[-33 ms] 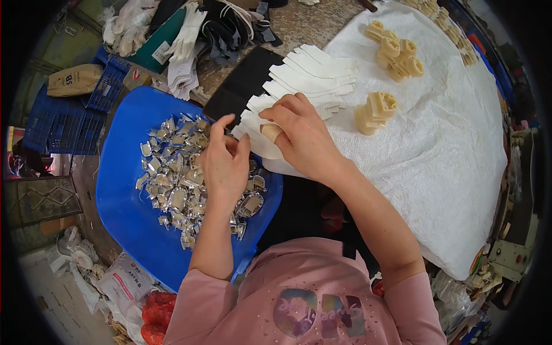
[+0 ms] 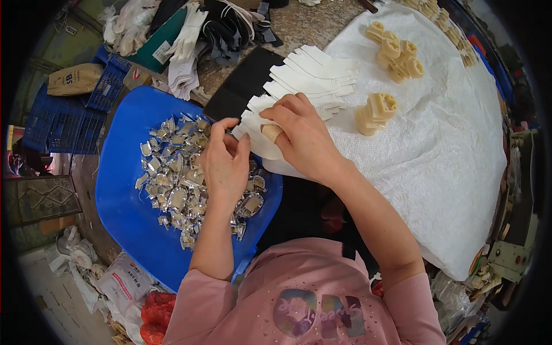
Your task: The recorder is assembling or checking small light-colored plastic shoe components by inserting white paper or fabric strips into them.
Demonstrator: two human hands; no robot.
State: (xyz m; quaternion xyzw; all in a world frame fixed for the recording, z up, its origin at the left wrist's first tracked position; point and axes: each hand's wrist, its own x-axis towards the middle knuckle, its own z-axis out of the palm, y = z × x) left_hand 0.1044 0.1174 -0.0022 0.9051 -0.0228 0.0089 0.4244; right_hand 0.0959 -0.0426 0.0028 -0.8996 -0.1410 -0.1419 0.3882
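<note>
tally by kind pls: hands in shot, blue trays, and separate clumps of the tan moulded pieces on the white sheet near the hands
Hands: 2, left hand and right hand, both at the fanned white strips
Blue tray: 1, holding silvery metal pieces
Tan piece clumps: 2, near clump and far clump; more along the sheet's far edge, too small to count
Total: 5
</note>
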